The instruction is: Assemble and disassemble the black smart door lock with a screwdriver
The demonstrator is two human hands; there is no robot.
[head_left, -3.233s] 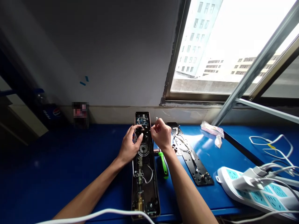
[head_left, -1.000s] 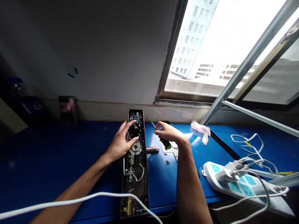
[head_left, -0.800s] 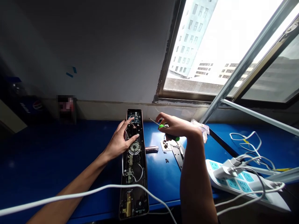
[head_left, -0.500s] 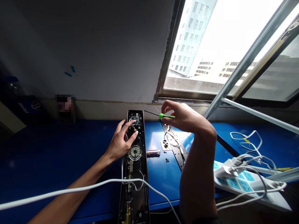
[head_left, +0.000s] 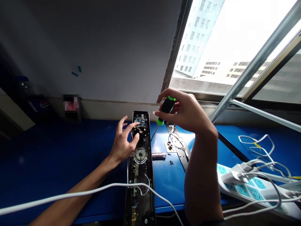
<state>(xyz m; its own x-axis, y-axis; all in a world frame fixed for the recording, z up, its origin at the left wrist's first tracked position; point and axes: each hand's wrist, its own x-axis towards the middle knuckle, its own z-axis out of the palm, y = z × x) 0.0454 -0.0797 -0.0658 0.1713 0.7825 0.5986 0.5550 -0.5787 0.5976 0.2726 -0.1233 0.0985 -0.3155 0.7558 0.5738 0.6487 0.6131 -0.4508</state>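
A long, narrow black housing (head_left: pixel 142 169), which looks like an opened door-lock panel, lies lengthwise before me. Its far end holds a blue circuit board (head_left: pixel 140 121), and a round metal disc (head_left: pixel 140 155) sits below that. My left hand (head_left: pixel 124 139) is over the upper left side, fingers spread. The index fingertip is at the board and the thumb lies over the inside; whether they press cannot be told. My right hand (head_left: pixel 180 108) grips a green-and-black screwdriver (head_left: pixel 167 108) between thumb and fingers. Its shaft slants down to the left, the tip near the housing's right edge.
Right of the housing are a pinkish metal cylinder (head_left: pixel 159 156), loose screws (head_left: pixel 171 163), a small metal plate (head_left: pixel 170 146) and a black strip with wires (head_left: pixel 180 146). A white power strip (head_left: pixel 249 188) stands farther right. A white cable (head_left: pixel 94 192) crosses in front.
The screwdriver has swung from nearly level to steeply downward, its tip now lower beside the housing. My left thumb and fingers have shifted slightly. The view has turned a little left.
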